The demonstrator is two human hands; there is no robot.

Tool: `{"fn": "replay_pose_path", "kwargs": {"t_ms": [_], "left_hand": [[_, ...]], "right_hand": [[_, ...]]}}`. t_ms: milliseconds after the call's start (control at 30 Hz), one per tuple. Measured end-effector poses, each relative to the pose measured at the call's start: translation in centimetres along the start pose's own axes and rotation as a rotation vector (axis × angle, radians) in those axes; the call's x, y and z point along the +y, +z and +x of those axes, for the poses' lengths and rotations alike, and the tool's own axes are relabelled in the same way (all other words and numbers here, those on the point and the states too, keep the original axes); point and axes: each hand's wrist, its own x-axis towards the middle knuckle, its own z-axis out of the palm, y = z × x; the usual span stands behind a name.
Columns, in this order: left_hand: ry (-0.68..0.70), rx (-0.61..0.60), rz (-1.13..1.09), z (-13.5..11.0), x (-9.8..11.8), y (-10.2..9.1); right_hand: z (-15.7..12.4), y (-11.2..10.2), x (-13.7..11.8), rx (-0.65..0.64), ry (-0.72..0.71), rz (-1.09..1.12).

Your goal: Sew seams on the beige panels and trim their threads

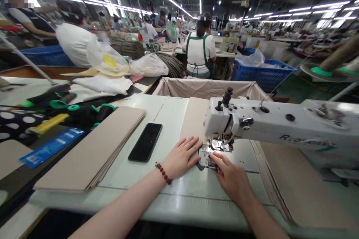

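Both my hands are pressing down, apart, in front of the presser foot (221,143) of the white industrial sewing machine (280,127), holding the beige panel (193,123) flat under the needle. My left hand (181,157) is spreading on the panel and my right hand (231,175) is bearing near the needle, seemingly to stop it shifting, while a stack of matching panels (89,149) is sitting within reach on the table (174,119) beside my phone (145,142).

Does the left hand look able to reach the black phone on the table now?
Probably yes. The left hand lies flat on the beige panel, and the black phone lies just beside it. Only bare white tabletop lies between them, so nothing seems to block the way.
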Motion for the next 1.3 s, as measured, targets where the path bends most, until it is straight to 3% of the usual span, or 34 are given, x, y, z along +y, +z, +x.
{"fn": "replay_pose_path", "kwargs": {"t_ms": [167,300,433,533,633,733,800,967,1133,1300], "left_hand": [[-0.034,0.050,-0.008,0.2,0.3,-0.6],[-0.160,0.108,-0.007,0.9,0.5,-1.5],[-0.262,0.141,0.023,0.4,1.0,-0.8],[-0.277,0.127,0.038,-2.3,2.1,-0.2],[-0.168,0.015,-0.006,-6.4,4.4,-0.7],[0.033,-0.199,-0.129,-9.7,7.3,-1.7],[0.089,-0.264,-0.174,-10.6,9.1,-2.0],[0.115,-0.251,-0.222,-9.1,11.7,-1.4],[0.030,-0.112,-0.201,-7.5,13.2,0.1],[0.002,-0.060,-0.251,-7.3,14.6,1.4]], "right_hand": [[-0.1,0.1,-0.2,-0.006,0.017,0.001],[0.2,-0.3,-0.3,-0.021,0.034,0.016],[-0.3,-1.7,-0.4,-0.048,0.031,0.054],[-2.9,-3.1,-0.6,-0.069,0.044,0.094],[-7.3,-3.8,-0.9,-0.092,0.106,0.205],[-11.8,-3.2,-1.4,-0.105,0.286,0.433],[-14.0,-2.4,-1.8,-0.098,0.412,0.528],[-16.6,-0.9,-2.8,-0.085,0.545,0.604],[-16.8,-0.2,-3.4,-0.046,0.531,0.553],[-16.3,0.2,-3.7,-0.058,0.498,0.455]]}}
